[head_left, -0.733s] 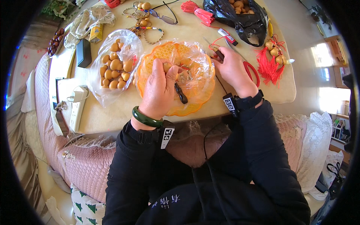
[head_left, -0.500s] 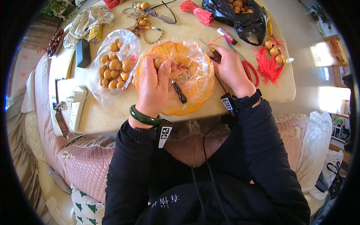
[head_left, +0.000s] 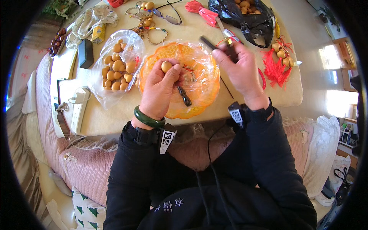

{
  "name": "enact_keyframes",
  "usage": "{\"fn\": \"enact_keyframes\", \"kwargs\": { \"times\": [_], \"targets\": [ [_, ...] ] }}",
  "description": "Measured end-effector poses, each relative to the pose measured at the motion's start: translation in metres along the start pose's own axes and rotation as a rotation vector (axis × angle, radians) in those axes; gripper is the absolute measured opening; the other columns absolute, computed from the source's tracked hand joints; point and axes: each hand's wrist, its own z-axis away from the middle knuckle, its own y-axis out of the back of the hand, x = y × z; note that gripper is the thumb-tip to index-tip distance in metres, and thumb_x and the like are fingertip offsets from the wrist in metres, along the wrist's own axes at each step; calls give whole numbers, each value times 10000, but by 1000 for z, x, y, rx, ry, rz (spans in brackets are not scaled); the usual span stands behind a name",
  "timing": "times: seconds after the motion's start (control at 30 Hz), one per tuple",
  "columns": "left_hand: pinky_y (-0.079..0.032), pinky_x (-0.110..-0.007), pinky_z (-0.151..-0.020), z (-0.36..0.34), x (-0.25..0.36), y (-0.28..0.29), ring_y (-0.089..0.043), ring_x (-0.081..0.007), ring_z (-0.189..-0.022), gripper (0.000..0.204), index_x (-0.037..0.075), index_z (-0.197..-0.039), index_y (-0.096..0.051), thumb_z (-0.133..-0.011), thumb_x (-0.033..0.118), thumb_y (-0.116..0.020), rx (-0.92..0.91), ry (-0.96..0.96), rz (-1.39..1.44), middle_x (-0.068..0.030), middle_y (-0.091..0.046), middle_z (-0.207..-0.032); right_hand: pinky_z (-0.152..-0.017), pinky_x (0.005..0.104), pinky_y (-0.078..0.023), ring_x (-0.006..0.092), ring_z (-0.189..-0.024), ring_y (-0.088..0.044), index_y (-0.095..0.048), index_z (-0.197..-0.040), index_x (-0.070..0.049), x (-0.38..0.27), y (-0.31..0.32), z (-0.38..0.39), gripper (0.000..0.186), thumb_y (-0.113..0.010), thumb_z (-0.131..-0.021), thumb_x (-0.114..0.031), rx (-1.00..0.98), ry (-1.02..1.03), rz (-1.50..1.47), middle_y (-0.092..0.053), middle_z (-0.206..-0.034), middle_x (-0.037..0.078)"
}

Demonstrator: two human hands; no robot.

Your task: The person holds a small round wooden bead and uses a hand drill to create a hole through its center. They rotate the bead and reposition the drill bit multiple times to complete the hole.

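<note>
My left hand [head_left: 161,86], a green bangle at its wrist, pinches a small tan gourd [head_left: 166,66] over the near left part of an orange lattice basket [head_left: 210,100]. Just below those fingers a dark, bulbous tool handle [head_left: 184,96] rests on the clear plastic in the basket. To the right of the basket, raised above the table, my right hand [head_left: 242,69] is closed around a dark tool [head_left: 230,51]. Motion blurs that tool, so its exact kind is unclear. A red scissor handle [head_left: 262,78] shows partly behind the right hand.
Left of the basket lies a clear bag of small gourds [head_left: 117,71]. A black bag [head_left: 257,23] with more gourds, a pink tassel bundle [head_left: 201,13] and gourds with red tassels [head_left: 278,65] lie to the right. Glasses [head_left: 168,17] and bead strings [head_left: 155,36] sit at the back.
My right hand has lifted and shifted right, and a different dark tool shows in it. The left hand has stayed near the basket, its gourd turned more upward.
</note>
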Motion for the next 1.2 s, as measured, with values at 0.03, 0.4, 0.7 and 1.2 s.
{"fn": "enact_keyframes", "kwargs": {
  "times": [0.03,0.4,0.7,1.2],
  "targets": [
    [-473,-237,-726,0,-1,-1,-555,-90,-811,157,52,-1114,-547,-1012,166,-582,-15,24,30,-13,-597,-928,-616,195,-456,13,-694,-523,-657,-935,8,-6,-3,8,209,-754,-884,-169,-121,-42,-35,-617,-776,-50],
    [-495,-241,-692,-1,0,1,-575,-108,-741,124,64,-1057,-609,-1000,174,-600,69,108,213,-10,-626,-855,-747,224,-490,53,-848,-555,-558,-1109,21,-15,-25,24,254,-688,-944,-123,-332,-83,-202,-612,-947,17],
    [-474,-278,-668,-8,7,23,-556,-132,-732,122,57,-1006,-585,-997,177,-601,229,15,455,-39,-601,-847,-776,264,-526,91,-855,-593,-512,-1020,-6,-18,-15,25,201,-676,-906,-31,-368,61,89,-584,-914,40],
    [-511,-238,-711,2,-3,1,-625,-106,-807,107,74,-1077,-612,-1002,146,-588,93,6,207,-19,-653,-911,-653,335,-535,275,-759,-707,-598,-983,7,-17,-19,29,164,-703,-893,-81,-293,169,170,-687,-840,167]
  ]
}}
